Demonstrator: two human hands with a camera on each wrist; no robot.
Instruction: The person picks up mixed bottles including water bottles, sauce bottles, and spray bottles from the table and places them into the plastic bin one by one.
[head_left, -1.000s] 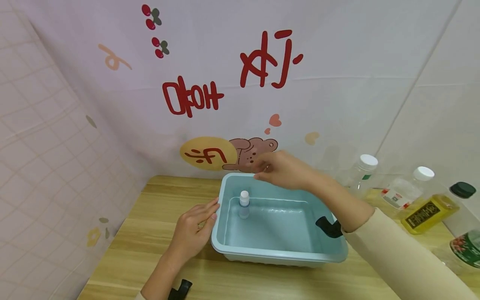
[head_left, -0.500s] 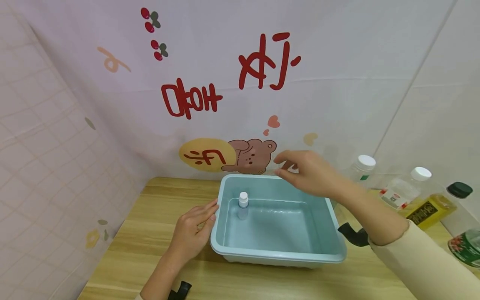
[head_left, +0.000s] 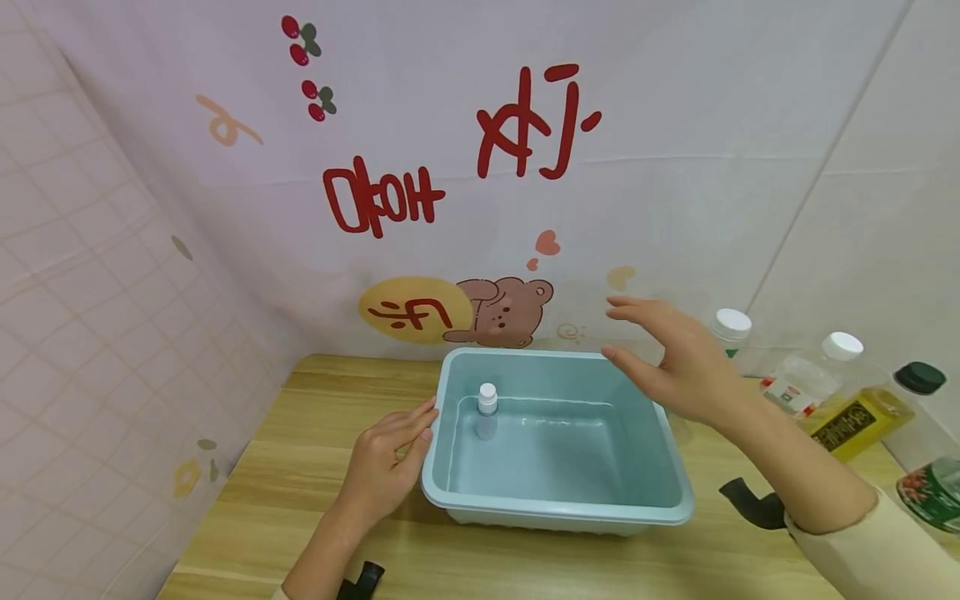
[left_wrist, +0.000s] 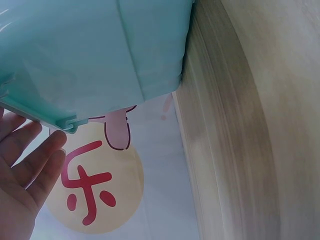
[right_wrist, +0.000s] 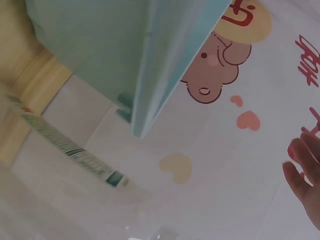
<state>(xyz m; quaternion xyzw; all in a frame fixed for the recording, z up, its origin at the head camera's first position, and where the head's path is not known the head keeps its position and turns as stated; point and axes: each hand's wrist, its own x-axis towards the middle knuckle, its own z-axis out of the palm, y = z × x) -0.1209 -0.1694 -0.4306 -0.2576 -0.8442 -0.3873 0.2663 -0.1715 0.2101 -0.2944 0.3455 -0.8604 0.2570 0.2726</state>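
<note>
A pale blue-green plastic basin (head_left: 562, 508) stands on the wooden table. Inside it, near the left wall, a small bottle with a white cap (head_left: 487, 410) stands upright. My left hand (head_left: 384, 458) touches the basin's left rim with its fingers; in the left wrist view the fingertips (left_wrist: 57, 140) meet the underside of that rim. Above the basin's far right corner, my right hand (head_left: 675, 358) hangs in the air, thumb and fingers spread, holding nothing. Nearest to it is a clear bottle with a white cap (head_left: 731, 325), partly hidden behind the hand.
To the right stand another clear bottle with a white cap (head_left: 810, 375), a bottle of yellow liquid with a dark cap (head_left: 862, 425) and a green-labelled bottle (head_left: 933, 496). A printed cloth (head_left: 675, 125) hangs behind the table (head_left: 300, 467).
My right hand has moved rightward from over the basin's back edge, its fingers spreading apart. My left hand stays on the left rim, and the small bottle has not moved in the basin.
</note>
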